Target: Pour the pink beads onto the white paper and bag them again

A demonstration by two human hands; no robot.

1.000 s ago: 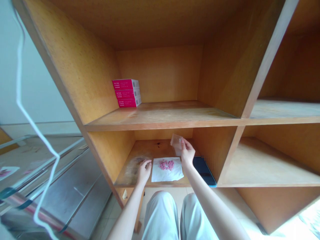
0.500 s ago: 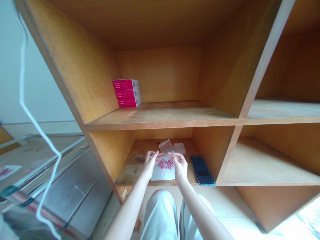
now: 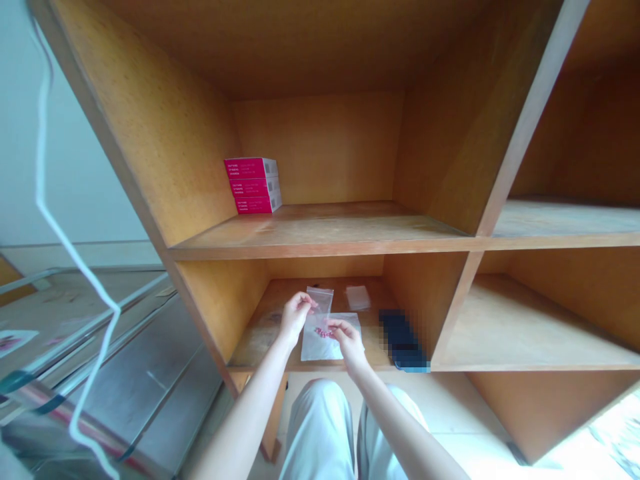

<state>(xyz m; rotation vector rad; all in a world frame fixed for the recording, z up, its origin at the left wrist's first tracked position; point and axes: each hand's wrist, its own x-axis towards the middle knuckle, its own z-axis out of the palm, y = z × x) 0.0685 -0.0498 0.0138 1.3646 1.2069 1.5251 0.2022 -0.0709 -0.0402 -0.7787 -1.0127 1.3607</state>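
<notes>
A small clear zip bag (image 3: 321,301) is pinched at its left side by my left hand (image 3: 295,319), whose fingers are closed. My right hand (image 3: 349,341) has its thumb and fingertips closed at the bag's lower right edge. Just below the bag lie pink-red beads (image 3: 323,333), partly hidden by the bag and my right fingers. They rest on a white sheet or pouch (image 3: 320,351) on the lower shelf. Behind and to the right is another small clear bag (image 3: 358,297), lying flat.
A dark, pixelated object (image 3: 404,340) lies right of the sheet. On the shelf above stands a stack of pink boxes (image 3: 254,187). A white cable (image 3: 75,253) hangs at the left beside a metal frame (image 3: 135,353). The wooden partition (image 3: 457,310) bounds the right side.
The clear bag has come forward and left, now in front of the beads between my hands. My right hand moved left and lower. Less of the bead cluster shows.
</notes>
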